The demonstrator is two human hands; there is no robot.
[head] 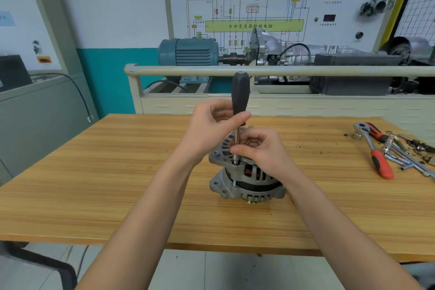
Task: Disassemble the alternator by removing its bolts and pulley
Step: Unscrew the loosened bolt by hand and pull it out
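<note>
Left hand (213, 125): fingers and thumb curled round the lower end of the dark handle of the nut driver (240, 96), holding it upright.
Right hand (256, 148): thumb and fingertips pinch the driver's thin metal shaft low down, just above its socket tip, steadying it.
Driver tip: seated on a through bolt (235, 162) at the rim of the upper housing; the bolt's threaded shank shows in the gap between the two housing halves.
Alternator (246, 176): stands on end near the middle of the table (94, 183), pulley (251, 200) underneath, brass-coloured edge just visible at the bottom.
Handling, alternator: cast metal shell with copper windings inside; looks heavy and rigid, unlikely to slide on its own. Standing on the narrow pulley it may rock under side load, so driver force should go straight down.
Where to hold: the outer housing rim or mounting ears; keep fingers out of the vent slots and off the windings.
Handling, bolt: small, long, thin; likely to drop or roll once free, so pinch it at the head.
Ratchet wrench (374, 148): red and black grip, lies at the table's right edge, well apart from the alternator.
Loose sockets and parts (407, 150): scattered just beside the ratchet.
Background: wiring-diagram board (247, 7) and blue motor (188, 52) behind a rail.
</note>
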